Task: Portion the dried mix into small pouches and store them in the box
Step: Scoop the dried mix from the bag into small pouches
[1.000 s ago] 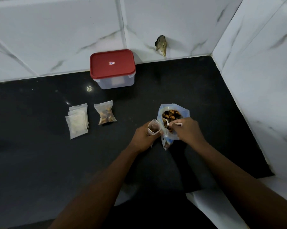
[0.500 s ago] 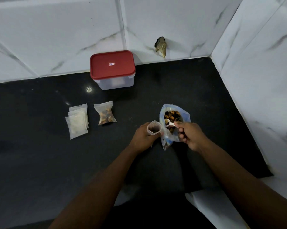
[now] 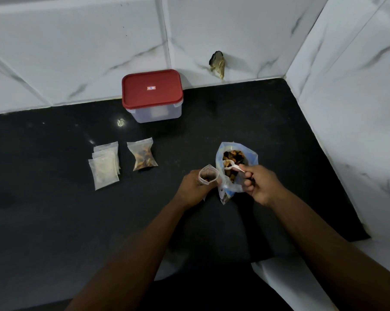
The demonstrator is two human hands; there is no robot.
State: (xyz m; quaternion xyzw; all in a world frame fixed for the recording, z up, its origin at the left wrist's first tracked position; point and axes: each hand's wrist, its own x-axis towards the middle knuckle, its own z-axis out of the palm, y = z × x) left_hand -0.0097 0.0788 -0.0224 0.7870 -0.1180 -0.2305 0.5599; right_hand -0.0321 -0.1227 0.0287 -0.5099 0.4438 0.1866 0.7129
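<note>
My left hand grips a small clear pouch held upright with its mouth open. Right beside it stands the big blue-tinted bag of dried mix, open at the top. My right hand pinches a small white scoop whose bowl, loaded with mix, sits over the big bag's mouth. A filled pouch of mix lies on the black counter to the left. The clear box with a red lid stands shut at the back wall.
A stack of flat unfilled pouches lies left of the filled one. White marble-look tile walls close the back and right side. A broken hole in the tile shows at the back. The counter's front edge is just below my forearms.
My right hand has drawn back toward me and lifted the scoop, now loaded, from deep in the big bag to its mouth. The left hand and its pouch have stayed still.
</note>
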